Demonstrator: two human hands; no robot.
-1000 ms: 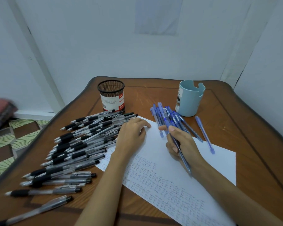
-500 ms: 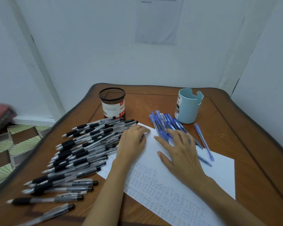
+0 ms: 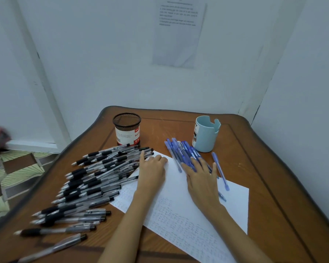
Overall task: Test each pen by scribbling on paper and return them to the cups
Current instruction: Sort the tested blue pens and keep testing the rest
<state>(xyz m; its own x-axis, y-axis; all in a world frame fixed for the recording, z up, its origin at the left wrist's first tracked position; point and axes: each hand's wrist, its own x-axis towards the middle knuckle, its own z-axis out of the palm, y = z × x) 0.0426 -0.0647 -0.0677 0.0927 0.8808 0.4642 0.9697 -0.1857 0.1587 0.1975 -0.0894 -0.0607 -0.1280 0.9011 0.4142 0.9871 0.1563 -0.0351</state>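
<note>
- Head view: the blue pens (image 3: 180, 150) lie in a tight bundle on the bench (image 3: 264, 177), their near ends over the far edge of the paper (image 3: 235, 198), just left of the light blue cup (image 3: 205, 134).
- Right grip (image 3: 202, 181) is released: its fingers are straight and spread, laid flat on the near ends of that bundle, palm over the paper.
- One loose blue pen (image 3: 219, 170) lies apart, just right of the right grip, running from the bench onto the paper; the tip of another blue pen (image 3: 222, 197) shows from under the wrist.
- Left grip (image 3: 152, 171) rests on the paper's far left corner, most fingers loosely curled with nothing seen in them, one finger stretched out to touch the black pens (image 3: 91, 179).
- Those black pens spread in a wide heap over the left half of the bench, from near the mesh cup (image 3: 127, 130) to the near edge; some overlap the paper's left edge.
- Rows of small scribbles cover the near part of the paper.
- Mesh cup stands upright at the far left, light blue cup upright at the far right, well apart; no pens show above either rim.
- A printed sheet (image 3: 178, 33) hangs on the wall beyond the bench; patterned floor tiles (image 3: 17, 168) show at the left.
</note>
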